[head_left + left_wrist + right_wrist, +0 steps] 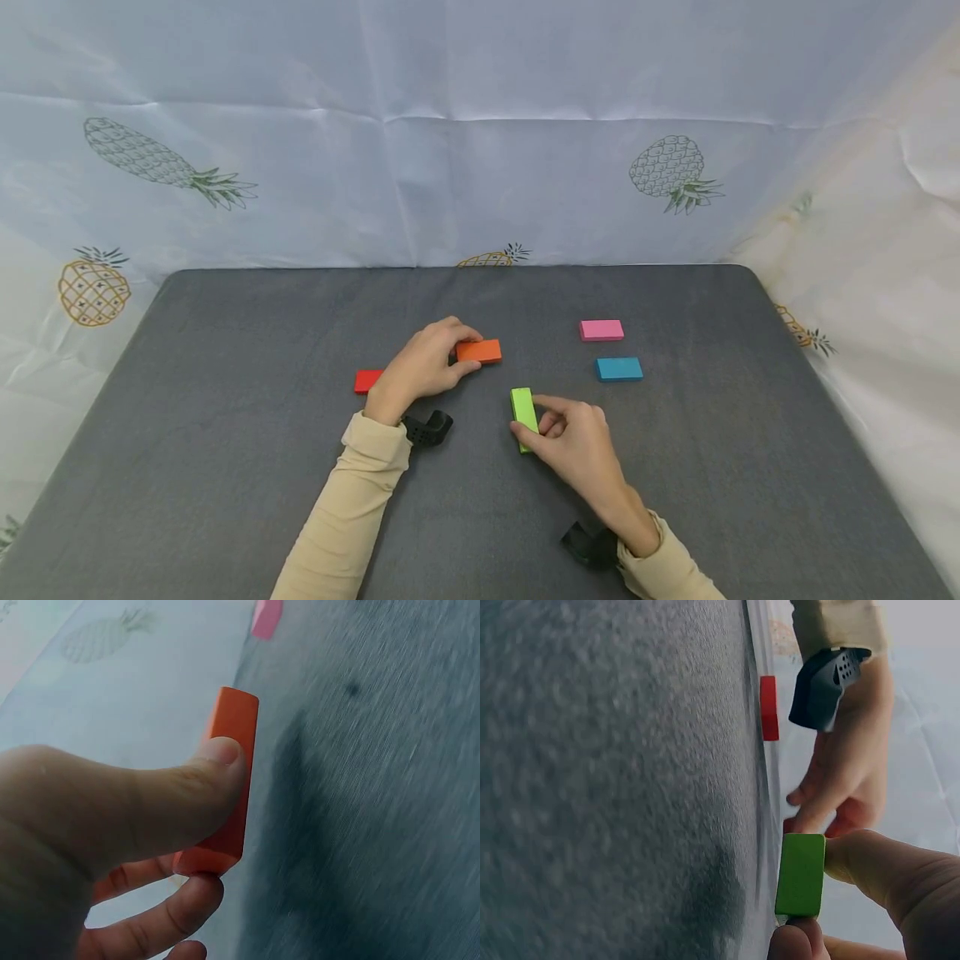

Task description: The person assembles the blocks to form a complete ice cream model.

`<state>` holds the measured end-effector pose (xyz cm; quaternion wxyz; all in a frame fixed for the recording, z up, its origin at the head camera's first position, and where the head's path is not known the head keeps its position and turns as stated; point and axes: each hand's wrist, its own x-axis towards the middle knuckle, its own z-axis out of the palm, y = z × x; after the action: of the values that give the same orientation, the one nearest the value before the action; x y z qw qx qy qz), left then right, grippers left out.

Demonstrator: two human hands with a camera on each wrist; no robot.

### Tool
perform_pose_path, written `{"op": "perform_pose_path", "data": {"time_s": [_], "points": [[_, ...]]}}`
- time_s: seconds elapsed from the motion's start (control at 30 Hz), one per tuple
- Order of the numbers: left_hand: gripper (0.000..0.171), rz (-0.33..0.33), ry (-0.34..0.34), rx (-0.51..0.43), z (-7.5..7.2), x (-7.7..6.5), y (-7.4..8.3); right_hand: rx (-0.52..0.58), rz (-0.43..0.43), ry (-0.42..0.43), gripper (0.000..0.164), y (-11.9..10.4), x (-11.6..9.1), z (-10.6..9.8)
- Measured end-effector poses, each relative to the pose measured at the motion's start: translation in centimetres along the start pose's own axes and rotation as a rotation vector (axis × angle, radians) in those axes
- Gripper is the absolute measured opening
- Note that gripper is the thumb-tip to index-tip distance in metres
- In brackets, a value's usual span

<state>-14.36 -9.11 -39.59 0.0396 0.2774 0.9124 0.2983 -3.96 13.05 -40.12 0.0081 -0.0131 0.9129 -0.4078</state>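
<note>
My left hand pinches an orange block between thumb and fingers. In the left wrist view the thumb lies along one face of that orange block, and a dark shadow falls on the cloth beside it. A lime green block is pinched by my right hand, its long side pointing away from me. The right wrist view shows one end of the green block, with the thumb and fingertips at its edges. Partly behind my left wrist lies a red block.
A pink block and a blue block lie apart on the right half of the grey table. Behind the table hangs a white cloth printed with pineapples. Each wrist wears a black band.
</note>
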Motion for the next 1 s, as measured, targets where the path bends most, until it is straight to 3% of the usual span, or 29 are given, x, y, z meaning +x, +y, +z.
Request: {"op": "perform_pose_path", "data": {"time_s": [0.43,1.0], "points": [[0.032,0.023,-0.062,-0.02,1.9,0.4,2.0,-0.005,0.005,-0.018,0.036,-0.1,-0.3,1.0],[0.03,0.076,-0.089,-0.031,3.0,0.5,2.0,-0.02,-0.037,-0.021,0.039,0.3,-0.6,1.8]]}}
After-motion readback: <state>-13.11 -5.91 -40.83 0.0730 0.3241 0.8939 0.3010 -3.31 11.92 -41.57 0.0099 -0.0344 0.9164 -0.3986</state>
